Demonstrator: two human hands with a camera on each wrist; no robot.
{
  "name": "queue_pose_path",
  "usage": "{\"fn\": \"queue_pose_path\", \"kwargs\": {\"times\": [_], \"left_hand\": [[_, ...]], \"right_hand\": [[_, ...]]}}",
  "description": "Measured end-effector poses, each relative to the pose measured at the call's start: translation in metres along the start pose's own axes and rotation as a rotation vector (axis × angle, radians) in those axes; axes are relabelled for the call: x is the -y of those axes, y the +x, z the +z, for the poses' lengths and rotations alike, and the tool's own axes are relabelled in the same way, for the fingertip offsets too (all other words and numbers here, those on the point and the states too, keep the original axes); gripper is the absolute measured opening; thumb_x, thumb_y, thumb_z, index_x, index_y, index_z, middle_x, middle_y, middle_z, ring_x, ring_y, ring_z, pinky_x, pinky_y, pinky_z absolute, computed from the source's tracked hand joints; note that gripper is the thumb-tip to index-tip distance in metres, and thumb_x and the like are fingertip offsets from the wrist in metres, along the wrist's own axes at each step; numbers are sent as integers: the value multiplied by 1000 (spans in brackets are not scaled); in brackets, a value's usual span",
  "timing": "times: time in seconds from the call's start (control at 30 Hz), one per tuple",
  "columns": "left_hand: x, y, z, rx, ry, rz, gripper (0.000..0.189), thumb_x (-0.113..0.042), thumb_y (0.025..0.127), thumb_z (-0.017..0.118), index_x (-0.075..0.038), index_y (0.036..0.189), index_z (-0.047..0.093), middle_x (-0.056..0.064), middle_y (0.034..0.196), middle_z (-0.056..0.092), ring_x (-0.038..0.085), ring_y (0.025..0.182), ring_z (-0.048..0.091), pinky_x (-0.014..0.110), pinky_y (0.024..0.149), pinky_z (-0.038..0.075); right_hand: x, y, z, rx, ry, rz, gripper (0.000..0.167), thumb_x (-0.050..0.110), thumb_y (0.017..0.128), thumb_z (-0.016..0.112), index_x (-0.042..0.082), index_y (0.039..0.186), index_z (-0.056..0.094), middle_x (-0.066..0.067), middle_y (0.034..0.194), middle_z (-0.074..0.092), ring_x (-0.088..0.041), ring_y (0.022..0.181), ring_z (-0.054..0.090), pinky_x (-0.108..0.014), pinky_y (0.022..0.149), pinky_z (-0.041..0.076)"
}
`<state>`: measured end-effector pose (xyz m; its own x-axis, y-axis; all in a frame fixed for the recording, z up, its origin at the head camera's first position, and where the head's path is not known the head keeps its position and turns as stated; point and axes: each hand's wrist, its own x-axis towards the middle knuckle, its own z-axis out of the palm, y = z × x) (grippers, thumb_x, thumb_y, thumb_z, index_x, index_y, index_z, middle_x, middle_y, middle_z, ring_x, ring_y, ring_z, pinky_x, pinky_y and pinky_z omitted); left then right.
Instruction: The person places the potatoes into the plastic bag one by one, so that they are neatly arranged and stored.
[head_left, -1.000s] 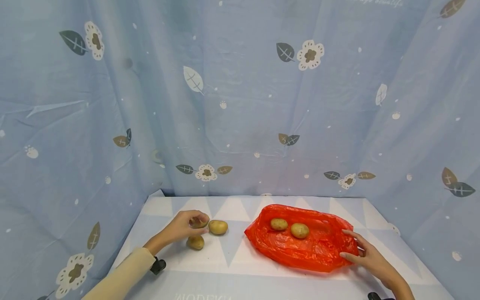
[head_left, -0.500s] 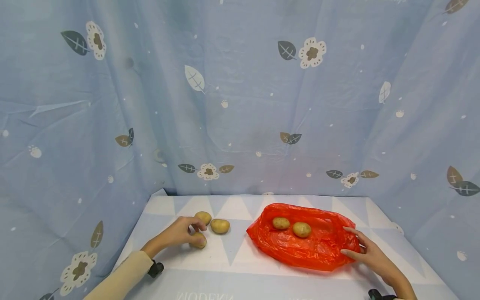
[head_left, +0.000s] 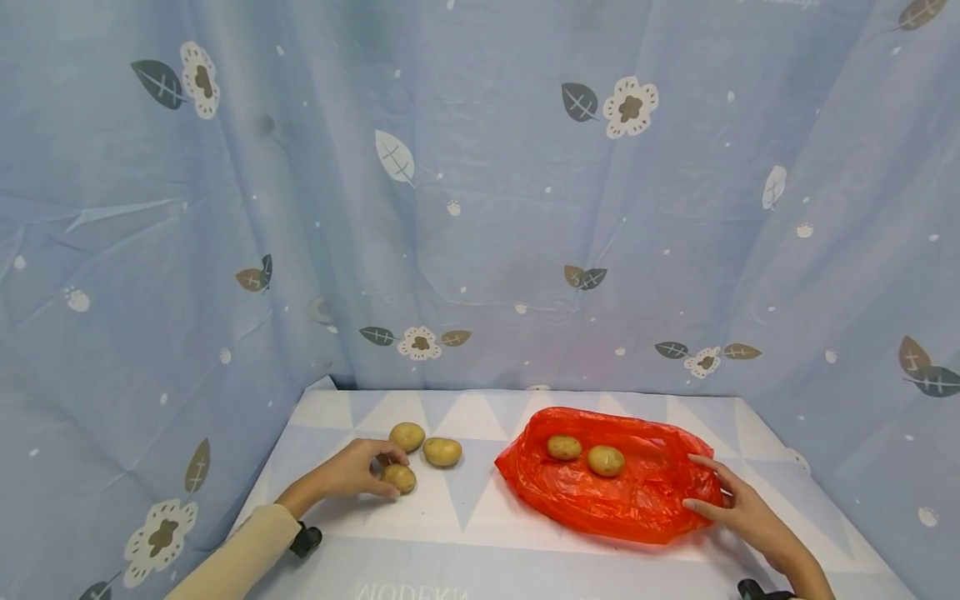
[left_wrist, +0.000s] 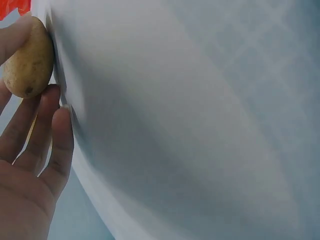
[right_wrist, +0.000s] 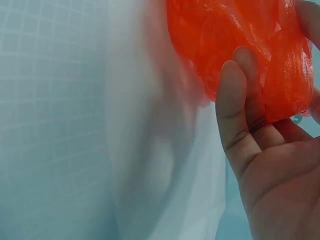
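Thumb and fingers of my left hand [head_left: 351, 470] close around a potato [head_left: 399, 477] at the table's left side. In the left wrist view the thumb lies over this potato [left_wrist: 31, 62], with fingertips beneath it. Just behind are two more potatoes, one farther back [head_left: 407, 436] and one to its right [head_left: 442, 452]. A red plastic bag [head_left: 600, 508] lies spread open at the right, holding a small potato [head_left: 564, 447] and a larger one [head_left: 606, 460]. My right hand [head_left: 738, 508] grips the bag's right edge; its fingers wrap the crumpled plastic [right_wrist: 285, 75] in the right wrist view.
The table [head_left: 480, 517] has a white and pale blue triangle-patterned cover. A blue curtain [head_left: 480, 208] with leaves and flowers hangs behind it and along both sides. A black wrist camera [head_left: 306, 540] sits under my left wrist.
My left hand has come from the rear potato to the nearest one, toward me, and now takes hold of it. The right hand keeps its grip on the bag.
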<state>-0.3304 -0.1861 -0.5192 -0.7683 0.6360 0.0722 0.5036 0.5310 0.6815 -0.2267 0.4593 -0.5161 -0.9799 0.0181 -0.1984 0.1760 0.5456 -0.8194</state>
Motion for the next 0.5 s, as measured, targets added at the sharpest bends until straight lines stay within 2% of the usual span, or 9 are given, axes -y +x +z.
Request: {"fn": "queue_pose_path", "kwargs": {"times": [0.5], "left_hand": [[1, 0, 3, -9, -4, -7, 38, -24, 79, 92, -17, 110, 71, -9, 98, 67, 10, 86, 60, 27, 72, 54]], "right_hand": [[1, 0, 2, 4, -23, -8, 88, 35, 92, 78, 11, 160, 28, -32, 159, 25, -49, 131, 48, -45, 90, 58]]}}
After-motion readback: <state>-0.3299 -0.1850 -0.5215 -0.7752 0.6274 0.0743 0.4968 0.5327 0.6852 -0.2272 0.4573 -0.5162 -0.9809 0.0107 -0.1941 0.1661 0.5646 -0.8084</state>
